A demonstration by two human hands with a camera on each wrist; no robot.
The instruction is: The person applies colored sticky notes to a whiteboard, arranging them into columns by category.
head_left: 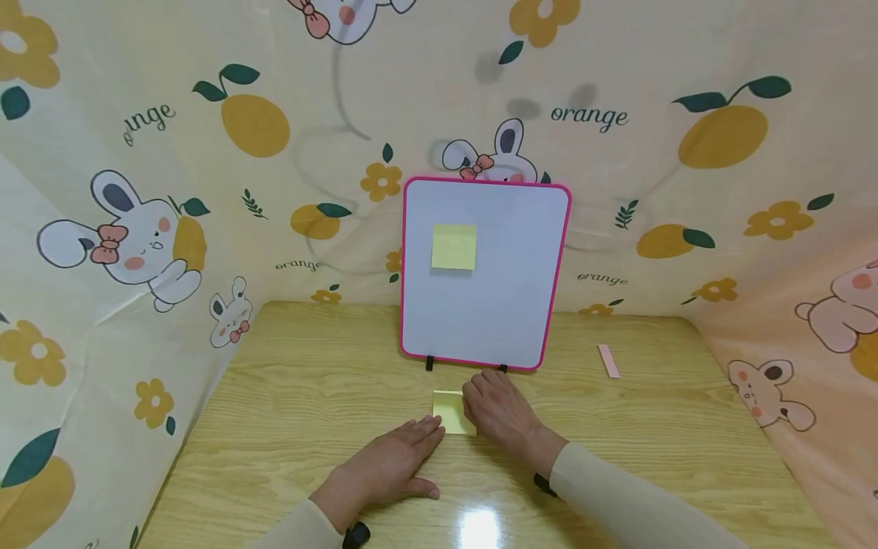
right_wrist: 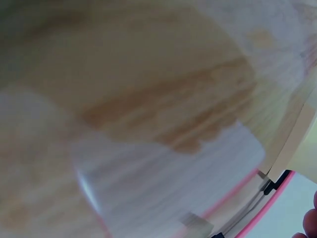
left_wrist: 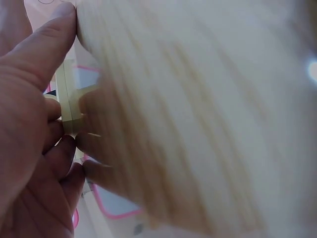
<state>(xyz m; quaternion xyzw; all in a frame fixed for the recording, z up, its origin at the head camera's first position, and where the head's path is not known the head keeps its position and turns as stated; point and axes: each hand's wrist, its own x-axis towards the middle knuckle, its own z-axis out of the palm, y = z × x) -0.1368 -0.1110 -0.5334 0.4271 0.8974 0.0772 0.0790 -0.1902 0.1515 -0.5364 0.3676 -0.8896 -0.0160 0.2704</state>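
Observation:
A yellow sticky note pad (head_left: 453,418) lies on the wooden table. My left hand (head_left: 394,467) lies palm down with straight fingers, its fingertips pressing the pad's lower left corner. Over the pad's right side, my right hand (head_left: 504,415) has curled fingers pinching at the edge; I cannot tell whether it holds one sheet or several. The pad's thick side (left_wrist: 64,94) shows beyond the left hand's fingers in the left wrist view. In the right wrist view, only blurred fingertips (right_wrist: 311,223) show at the lower right.
Behind the hands, a pink-framed whiteboard (head_left: 507,290) leans upright on black feet. One yellow sticky note (head_left: 454,247) is stuck on its upper left. A narrow pink strip (head_left: 608,361) lies on the table at the right. Patterned cloth (head_left: 329,168) encloses the table's back and sides.

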